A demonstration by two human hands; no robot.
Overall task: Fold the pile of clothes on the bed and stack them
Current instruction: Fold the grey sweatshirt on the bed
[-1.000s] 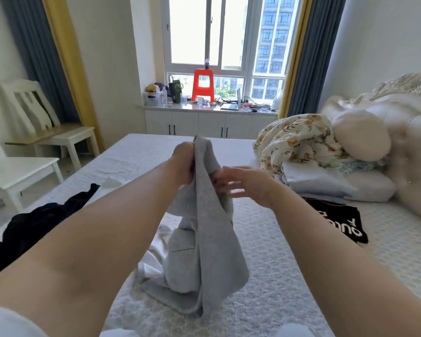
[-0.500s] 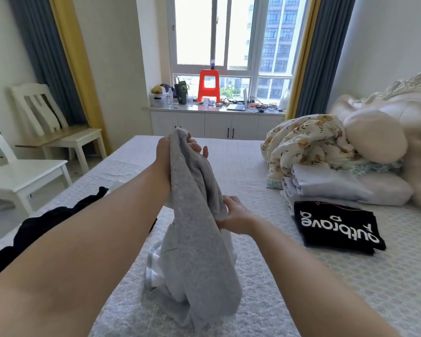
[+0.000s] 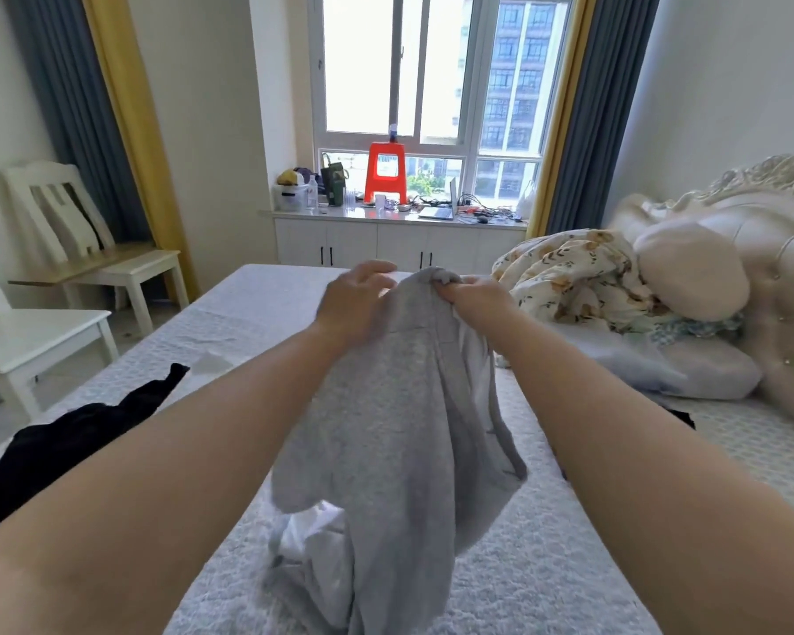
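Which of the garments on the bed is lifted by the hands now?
The grey garment; the right hand pinches its top, while the black garment lies flat.

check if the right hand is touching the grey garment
Touching. The head view shows the right hand with its fingers curled over the top edge of the grey garment, pinching the fabric and holding it up above the bed.

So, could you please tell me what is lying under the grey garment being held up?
Under the grey garment, white cloth shows on the bed. The grey fabric covers most of it, so its shape and anything further beneath cannot be seen.
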